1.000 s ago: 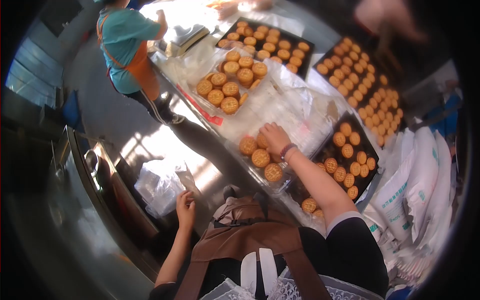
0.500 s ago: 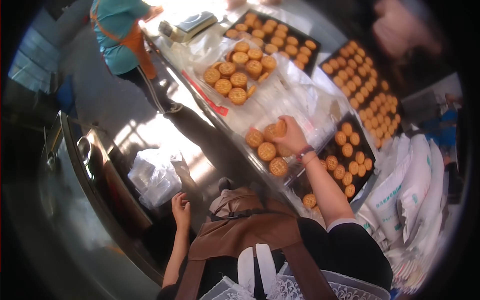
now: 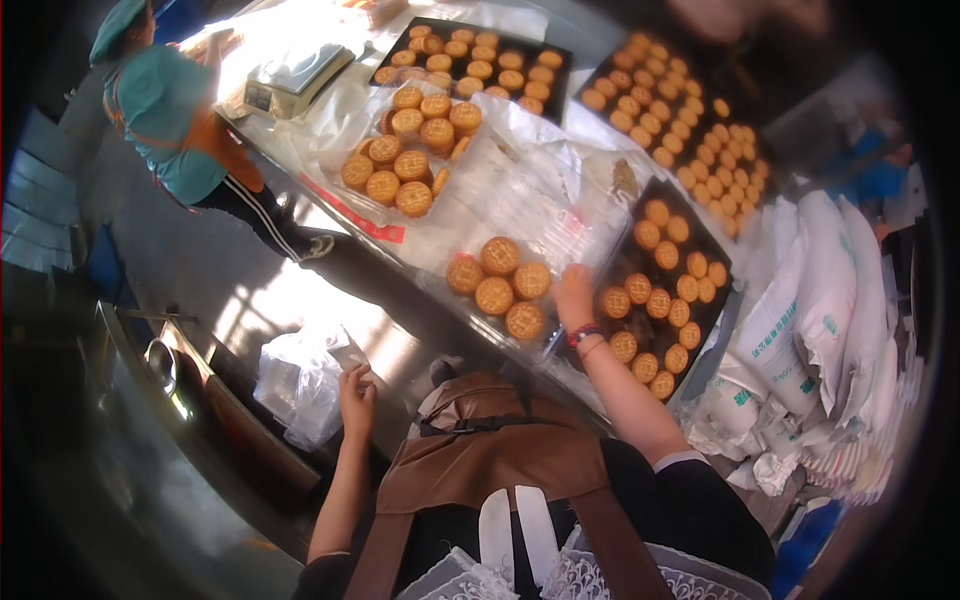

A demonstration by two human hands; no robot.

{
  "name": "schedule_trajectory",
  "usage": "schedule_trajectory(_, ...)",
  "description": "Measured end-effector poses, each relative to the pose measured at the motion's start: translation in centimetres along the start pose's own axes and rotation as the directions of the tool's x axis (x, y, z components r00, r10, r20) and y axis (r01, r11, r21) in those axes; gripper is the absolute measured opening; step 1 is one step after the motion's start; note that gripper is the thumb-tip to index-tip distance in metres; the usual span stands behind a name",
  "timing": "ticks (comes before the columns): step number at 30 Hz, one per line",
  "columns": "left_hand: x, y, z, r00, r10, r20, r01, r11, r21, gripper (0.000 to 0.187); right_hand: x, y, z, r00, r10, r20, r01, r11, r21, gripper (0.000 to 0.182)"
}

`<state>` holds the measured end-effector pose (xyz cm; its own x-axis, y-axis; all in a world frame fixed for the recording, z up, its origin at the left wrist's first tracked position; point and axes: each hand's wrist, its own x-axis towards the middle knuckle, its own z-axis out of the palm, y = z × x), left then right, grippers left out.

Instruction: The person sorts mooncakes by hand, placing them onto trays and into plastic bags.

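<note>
My right hand [image 3: 573, 298] is beside a small group of round embossed mooncakes [image 3: 494, 295] on the table's near edge, close to the left rim of a dark tray. Its fingers are bent and mostly turned away, so I cannot see what, if anything, they hold. On that tray [image 3: 655, 332] lie more golden mooncakes [image 3: 637, 288], spaced in loose rows. My left hand [image 3: 356, 400] hangs low at my side with loosely curled fingers and holds nothing visible. Just beyond it is a clear plastic bag [image 3: 300, 385] with clear containers inside.
A clear-wrapped cluster of mooncakes [image 3: 412, 165] stands farther up the table, beside clear plastic sheeting [image 3: 540, 200]. Behind are two more dark trays of cakes and a scale [image 3: 300, 75]. White sacks [image 3: 790, 320] stand at right. A person in teal [image 3: 170, 110] works at the far left.
My right hand has drawn back from the mooncakes on the table toward the near tray; the cake seen at its fingers no longer shows there. The view has shifted; my left hand stays low.
</note>
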<state>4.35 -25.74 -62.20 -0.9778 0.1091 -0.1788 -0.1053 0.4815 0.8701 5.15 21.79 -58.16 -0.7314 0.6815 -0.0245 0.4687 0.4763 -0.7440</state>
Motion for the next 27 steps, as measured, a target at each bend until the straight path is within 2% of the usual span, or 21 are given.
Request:
schedule_trajectory(1, 0.6, -0.1, 0.0, 1.000, 0.012, 0.015, -0.012, 1.000, -0.001, 0.042, -0.2, -1.2, 0.2, 0.998, -0.056, 0.013, 0.057, 0.994, -0.098, 0.044)
schedule_trajectory(3, 1.5, 0.3, -0.1, 0.999, 0.030, 0.037, -0.030, 1.000, 0.004, 0.042, -1.0, -3.4, -1.5, 0.997, -0.082, 0.010, 0.083, 0.989, -0.121, 0.043)
schedule_trajectory(5, 1.5, 1.3, -0.5, 0.999, 0.026, 0.038, -0.027, 0.999, 0.025, 0.042, -0.7, -5.0, -3.6, 0.964, -0.233, -0.130, 0.226, 0.972, -0.064, 0.042)
schedule_trajectory(7, 1.2, 0.4, -0.8, 0.998, 0.047, 0.037, -0.049, 0.998, 0.051, 0.042, -0.2, -4.7, -7.7, 0.955, -0.200, -0.219, 0.198, 0.980, -0.029, 0.035)
schedule_trajectory(8, 1.0, 0.1, -0.8, 0.997, 0.067, 0.025, -0.069, 0.995, 0.069, 0.042, -0.2, -4.5, -10.0, 0.937, -0.210, -0.281, 0.175, 0.974, -0.144, 0.034)
schedule_trajectory(9, 0.7, 0.0, -0.6, 0.998, 0.068, 0.017, -0.069, 0.995, 0.067, 0.042, 0.7, -0.1, -11.3, 0.912, -0.242, -0.332, 0.180, 0.962, -0.208, 0.032)
schedule_trajectory(10, 0.3, -0.1, -0.7, 0.999, 0.023, 0.034, -0.026, 0.996, 0.088, 0.042, 0.7, 2.4, -12.9, 0.929, -0.193, -0.316, 0.083, 0.940, -0.330, 0.034)
schedule_trajectory(11, -0.1, -0.2, -0.8, 0.999, -0.027, 0.046, 0.021, 0.993, 0.112, 0.043, 0.8, 7.1, -13.6, 0.966, -0.126, -0.224, 0.016, 0.899, -0.439, 0.034)
schedule_trajectory(12, -0.6, -0.3, -0.8, 0.999, -0.033, 0.026, 0.030, 0.993, 0.115, 0.043, 0.8, 11.6, -13.8, 0.993, 0.082, -0.088, -0.111, 0.912, -0.394, 0.046)
schedule_trajectory(13, -1.2, -0.4, -0.6, 0.999, -0.030, 0.044, 0.025, 0.993, 0.115, 0.044, 0.3, 14.1, -13.0, 0.988, 0.109, -0.109, -0.144, 0.902, -0.406, 0.054)
schedule_trajectory(15, -1.9, -0.6, -0.1, 0.998, -0.032, 0.047, 0.027, 0.992, 0.122, 0.045, -0.1, 12.3, -12.1, 0.947, 0.321, 0.027, -0.293, 0.893, -0.342, 0.079)
schedule_trajectory(16, -2.2, -0.6, 0.2, 0.997, -0.023, 0.074, 0.013, 0.992, 0.124, 0.046, -0.3, 11.1, -11.0, 0.948, 0.316, 0.041, -0.285, 0.898, -0.336, 0.079)
schedule_trajectory(18, -2.5, -0.4, 0.4, 0.991, -0.023, 0.130, 0.005, 0.991, 0.135, 0.048, -0.8, 9.3, -9.2, 0.980, 0.193, -0.048, -0.189, 0.832, -0.521, 0.080)
schedule_trajectory(22, -2.3, -0.2, 0.7, 0.990, 0.010, 0.141, -0.031, 0.988, 0.150, 0.048, 0.3, 9.9, -8.4, 0.972, 0.194, -0.132, -0.235, 0.814, -0.532, 0.081)
schedule_trajectory(25, -2.6, -0.6, 0.2, 0.995, -0.034, 0.093, 0.021, 0.991, 0.134, 0.047, 0.7, 11.1, -9.4, 0.970, 0.238, -0.048, -0.232, 0.854, -0.466, 0.081)
schedule_trajectory(27, -2.5, -0.9, 0.0, 0.999, -0.040, 0.030, 0.039, 0.998, 0.057, 0.046, 0.7, 11.5, -10.3, 0.956, 0.224, -0.188, -0.258, 0.949, -0.182, 0.070)
